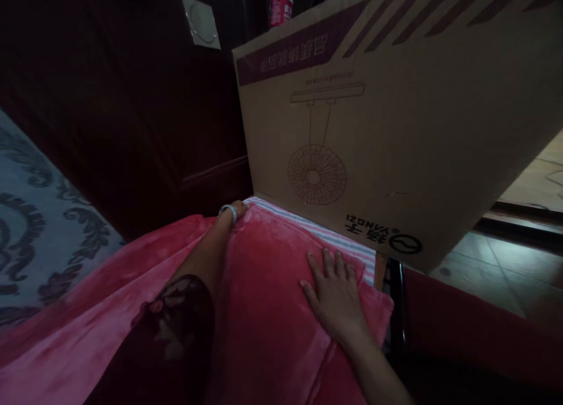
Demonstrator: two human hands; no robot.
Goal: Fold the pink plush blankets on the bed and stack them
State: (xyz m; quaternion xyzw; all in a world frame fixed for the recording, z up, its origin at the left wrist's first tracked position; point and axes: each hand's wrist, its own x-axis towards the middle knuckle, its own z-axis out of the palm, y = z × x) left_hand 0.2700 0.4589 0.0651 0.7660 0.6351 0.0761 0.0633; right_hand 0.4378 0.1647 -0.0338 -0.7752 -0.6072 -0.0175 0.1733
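A pink plush blanket (268, 288) lies spread in front of me. My right hand (335, 293) rests flat on it, fingers apart, near its right corner. My left hand (240, 208) reaches to the blanket's far edge, next to the base of a big cardboard box (396, 129); its fingers are mostly hidden behind the fabric, and a pale bangle (229, 211) sits on the wrist. A striped cloth (325, 235) shows beneath the blanket along the box's foot.
Dark wooden furniture (132, 100) stands behind on the left. A grey patterned fabric (39, 217) lies at far left. Tiled floor (497, 258) shows at right, past a dark metal post (396, 299). A red and white can (280, 5) stands behind the box.
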